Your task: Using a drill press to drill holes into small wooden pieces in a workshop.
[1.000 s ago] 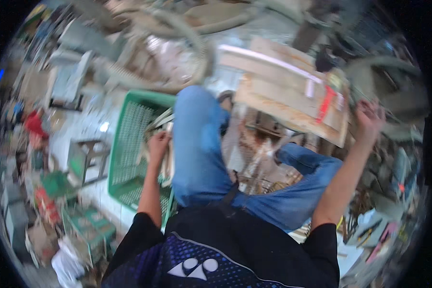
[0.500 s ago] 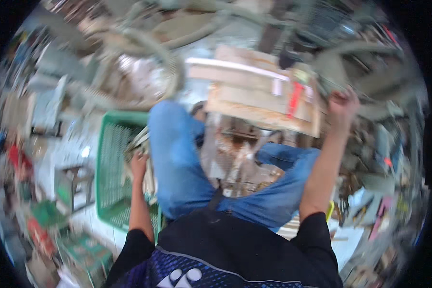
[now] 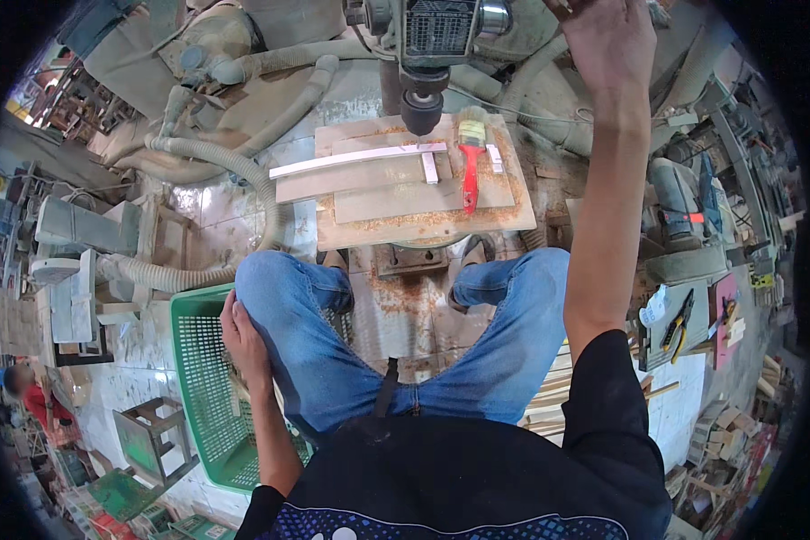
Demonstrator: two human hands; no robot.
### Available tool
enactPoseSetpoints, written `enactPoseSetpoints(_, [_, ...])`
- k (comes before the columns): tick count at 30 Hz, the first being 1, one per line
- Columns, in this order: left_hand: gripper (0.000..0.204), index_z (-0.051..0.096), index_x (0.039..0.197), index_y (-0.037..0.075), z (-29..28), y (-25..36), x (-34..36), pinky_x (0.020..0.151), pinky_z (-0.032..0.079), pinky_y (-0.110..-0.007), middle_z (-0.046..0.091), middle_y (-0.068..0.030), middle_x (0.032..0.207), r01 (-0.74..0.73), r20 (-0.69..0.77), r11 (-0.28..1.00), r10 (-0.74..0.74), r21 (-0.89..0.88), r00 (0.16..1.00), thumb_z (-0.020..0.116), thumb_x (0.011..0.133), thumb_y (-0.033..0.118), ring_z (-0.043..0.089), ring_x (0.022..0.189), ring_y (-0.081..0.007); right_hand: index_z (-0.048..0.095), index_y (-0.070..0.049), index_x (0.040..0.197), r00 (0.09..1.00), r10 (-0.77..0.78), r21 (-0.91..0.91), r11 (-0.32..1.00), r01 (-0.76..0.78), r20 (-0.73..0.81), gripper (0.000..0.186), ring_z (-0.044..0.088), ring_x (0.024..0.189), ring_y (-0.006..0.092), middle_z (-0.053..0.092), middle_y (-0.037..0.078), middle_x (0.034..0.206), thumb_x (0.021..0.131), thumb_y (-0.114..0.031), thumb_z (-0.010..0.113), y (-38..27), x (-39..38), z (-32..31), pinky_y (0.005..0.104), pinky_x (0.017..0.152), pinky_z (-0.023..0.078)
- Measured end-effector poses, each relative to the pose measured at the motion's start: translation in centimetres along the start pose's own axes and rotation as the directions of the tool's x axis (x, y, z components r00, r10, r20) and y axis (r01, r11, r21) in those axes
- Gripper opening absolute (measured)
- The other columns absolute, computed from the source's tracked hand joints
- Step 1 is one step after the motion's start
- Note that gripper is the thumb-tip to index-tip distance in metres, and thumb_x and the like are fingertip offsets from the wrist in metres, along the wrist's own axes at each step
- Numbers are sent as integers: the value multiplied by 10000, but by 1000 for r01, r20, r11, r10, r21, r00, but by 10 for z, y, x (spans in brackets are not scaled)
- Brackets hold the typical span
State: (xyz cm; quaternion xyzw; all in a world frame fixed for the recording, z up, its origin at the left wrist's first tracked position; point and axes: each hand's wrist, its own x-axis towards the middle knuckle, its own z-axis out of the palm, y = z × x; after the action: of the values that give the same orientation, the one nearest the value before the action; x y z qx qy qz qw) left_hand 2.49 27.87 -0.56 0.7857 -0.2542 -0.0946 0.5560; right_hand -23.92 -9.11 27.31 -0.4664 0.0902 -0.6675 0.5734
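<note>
My left hand (image 3: pixel 246 342) lies against the outer side of my left thigh, beside the rim of a green plastic basket (image 3: pixel 209 432); its fingers are stretched out. Up at the top edge, my right hand (image 3: pixel 610 45) reaches past the right side of a drill press (image 3: pixel 436 31). The frame cuts off its fingertips, so its grip is hidden. Under the drill chuck (image 3: pixel 421 110) are stacked wooden boards (image 3: pixel 369 236) strewn with shavings. On them lie a long pale strip (image 3: pixel 355 160), two short pale pieces (image 3: pixel 429 168) and a paintbrush (image 3: pixel 470 175) with a red handle.
Ribbed hoses (image 3: pixel 216 162) curve across the floor at the left. A small metal stool (image 3: pixel 157 436) stands beyond the basket. Wooden sticks (image 3: pixel 549 387) lie by my right thigh, with pliers (image 3: pixel 678 324) further right. At far left is a person in red (image 3: pixel 40 409).
The view has shifted, bringing the drill press in at the top. My right hand has risen to the upper edge. My left hand has moved from inside the basket onto my left thigh.
</note>
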Motion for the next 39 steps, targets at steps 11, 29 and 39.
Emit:
enactPoseSetpoints(11, [412, 530, 1283, -53, 4, -6, 5, 996, 392, -321, 598, -173, 1222, 4, -8, 1000, -4, 20, 1000, 406, 1026, 245, 554, 1115, -231, 594, 24, 1220, 965, -166, -679, 687, 260, 201, 453, 599, 1096, 224, 675, 155, 1100, 1033, -321, 368, 20, -72, -87, 340, 1021, 392])
enactPoseSetpoints(29, [435, 521, 1287, -67, 9, -5, 8, 1001, 388, -321, 599, -189, 1228, 34, 21, 999, -35, 26, 999, 399, 1019, 253, 556, 1123, -245, 563, -137, 1287, 973, 225, -967, 254, -5, 54, 430, 687, 810, 267, 705, 75, 789, 993, -418, 421, 135, -53, -161, 381, 732, 515])
enactPoseSetpoints(39, [433, 525, 1284, -65, 15, -1, 7, 1003, 393, -323, 597, -182, 1239, 15, 42, 1000, -15, 1, 999, 406, 1020, 257, 553, 1131, -242, 596, -108, 1213, 967, 253, -917, 393, -71, 34, 371, 668, 723, 217, 672, 73, 727, 976, -366, 475, 131, -48, -164, 341, 692, 505])
